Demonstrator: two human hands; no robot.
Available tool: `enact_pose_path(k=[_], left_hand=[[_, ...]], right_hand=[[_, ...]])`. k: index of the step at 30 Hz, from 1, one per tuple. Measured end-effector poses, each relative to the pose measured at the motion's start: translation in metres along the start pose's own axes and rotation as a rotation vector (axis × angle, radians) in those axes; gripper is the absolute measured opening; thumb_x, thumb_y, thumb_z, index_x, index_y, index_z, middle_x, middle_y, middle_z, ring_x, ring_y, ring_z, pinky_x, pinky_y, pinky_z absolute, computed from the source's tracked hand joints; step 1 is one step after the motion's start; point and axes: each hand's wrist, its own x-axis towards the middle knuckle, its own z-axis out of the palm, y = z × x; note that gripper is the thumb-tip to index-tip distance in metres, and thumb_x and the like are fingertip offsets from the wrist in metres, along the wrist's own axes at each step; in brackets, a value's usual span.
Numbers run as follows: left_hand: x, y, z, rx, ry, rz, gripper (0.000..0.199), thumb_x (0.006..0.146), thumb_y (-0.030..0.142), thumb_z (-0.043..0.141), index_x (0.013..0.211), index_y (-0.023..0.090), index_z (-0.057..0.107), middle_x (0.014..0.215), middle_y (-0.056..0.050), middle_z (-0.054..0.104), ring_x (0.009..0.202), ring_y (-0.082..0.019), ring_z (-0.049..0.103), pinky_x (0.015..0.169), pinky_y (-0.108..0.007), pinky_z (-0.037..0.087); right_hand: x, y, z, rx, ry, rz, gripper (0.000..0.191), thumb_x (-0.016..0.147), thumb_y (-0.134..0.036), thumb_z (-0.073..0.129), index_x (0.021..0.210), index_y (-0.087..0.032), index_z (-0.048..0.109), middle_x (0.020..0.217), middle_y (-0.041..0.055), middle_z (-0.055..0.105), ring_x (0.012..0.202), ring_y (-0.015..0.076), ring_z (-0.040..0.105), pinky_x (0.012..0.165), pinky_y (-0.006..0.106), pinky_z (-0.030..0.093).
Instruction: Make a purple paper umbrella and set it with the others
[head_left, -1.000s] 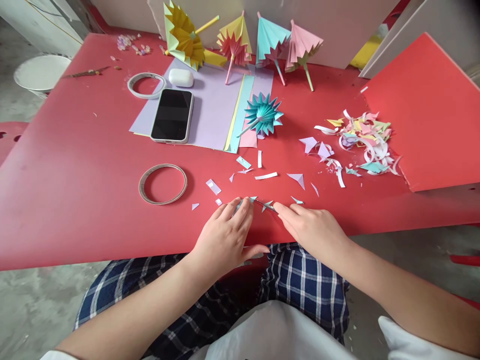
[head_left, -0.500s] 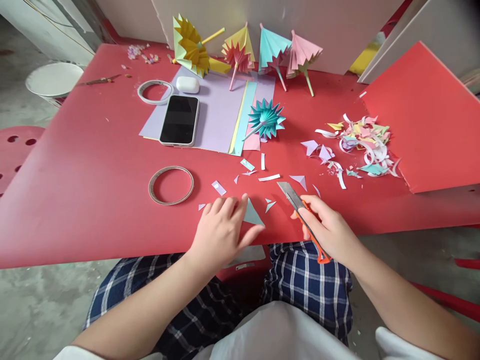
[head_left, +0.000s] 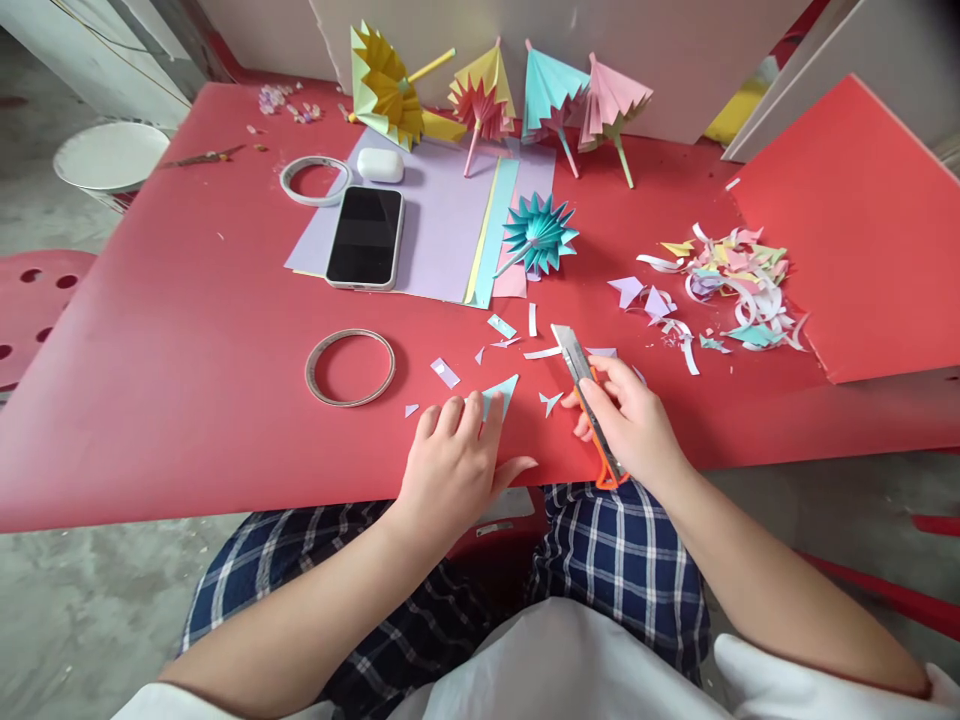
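Note:
My right hand [head_left: 634, 415] grips an orange box cutter [head_left: 591, 408], its wide blade out and pointing up and away over the table. Near the front edge, my left hand [head_left: 457, 450] lies palm down with its fingers stretched out and thumb apart. Under its fingertips is a light blue paper triangle [head_left: 502, 393], partly covered by the hand. Small lilac, white and blue paper scraps lie around both hands, among them a lilac strip [head_left: 445, 372] and a blue sliver [head_left: 550, 402]. A roll of tape [head_left: 350, 367] rests flat to the left.
Paper umbrellas [head_left: 553, 90] stand along the back, with a teal one [head_left: 538, 235] nearer. A phone [head_left: 365, 237] and earbud case [head_left: 380, 165] sit on lilac paper sheets [head_left: 442, 240]. A scrap heap [head_left: 739, 290] lies right, beside a red board [head_left: 862, 240].
My right hand with the box cutter has moved left and slightly away from me. The blue triangle has turned under my left fingers, its tip now pointing up and right.

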Motion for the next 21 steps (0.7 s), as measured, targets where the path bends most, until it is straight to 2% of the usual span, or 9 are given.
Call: enact_pose_path(k=[4,6,8,16,21], left_hand=[[0.002,0.005,0.005,-0.035,0.049,0.051,0.062,0.088,0.054,0.031,0.124,0.005,0.045,0.120,-0.018,0.053,0.110,-0.030,0.047,0.087,-0.042,0.041],[0.003,0.005,0.008,-0.036,0.051,0.103,0.060,0.090,0.050,0.030,0.124,0.003,0.045,0.124,-0.018,0.051,0.114,-0.029,0.045,0.091,-0.040,0.040],[0.004,0.005,0.009,-0.030,0.042,0.129,0.059,0.091,0.048,0.030,0.125,0.002,0.044,0.126,-0.017,0.050,0.114,-0.028,0.046,0.091,-0.039,0.040],[0.009,0.000,0.008,-0.052,0.017,0.156,0.061,0.089,0.052,0.032,0.124,0.005,0.045,0.130,-0.018,0.048,0.109,-0.029,0.048,0.085,-0.040,0.043],[0.010,-0.003,0.006,-0.135,0.013,0.157,0.065,0.087,0.054,0.033,0.127,0.004,0.041,0.130,-0.017,0.049,0.110,-0.027,0.047,0.087,-0.038,0.042]], right_hand=[[-0.020,-0.008,0.002,-0.524,0.016,-0.179,0.037,0.089,-0.029,0.039,0.125,-0.021,0.047,0.087,0.0049,0.068,0.068,0.0169,0.064,0.061,0.028,0.050],[-0.028,-0.014,0.007,-0.702,-0.038,-0.226,0.042,0.090,-0.026,0.036,0.131,-0.022,0.041,0.095,0.0063,0.068,0.073,0.0191,0.065,0.059,0.029,0.049],[-0.031,-0.019,0.013,-0.810,-0.089,-0.222,0.045,0.091,-0.025,0.034,0.135,-0.022,0.036,0.097,0.0069,0.067,0.070,0.0195,0.065,0.054,0.028,0.048],[-0.029,-0.028,0.024,-0.995,-0.145,-0.184,0.049,0.090,-0.024,0.033,0.139,-0.019,0.028,0.087,0.0062,0.067,0.058,0.0175,0.062,0.045,0.027,0.040],[-0.029,-0.033,0.028,-0.995,-0.170,-0.152,0.051,0.089,-0.023,0.033,0.139,-0.018,0.027,0.086,0.0053,0.066,0.058,0.0178,0.061,0.045,0.027,0.039]])
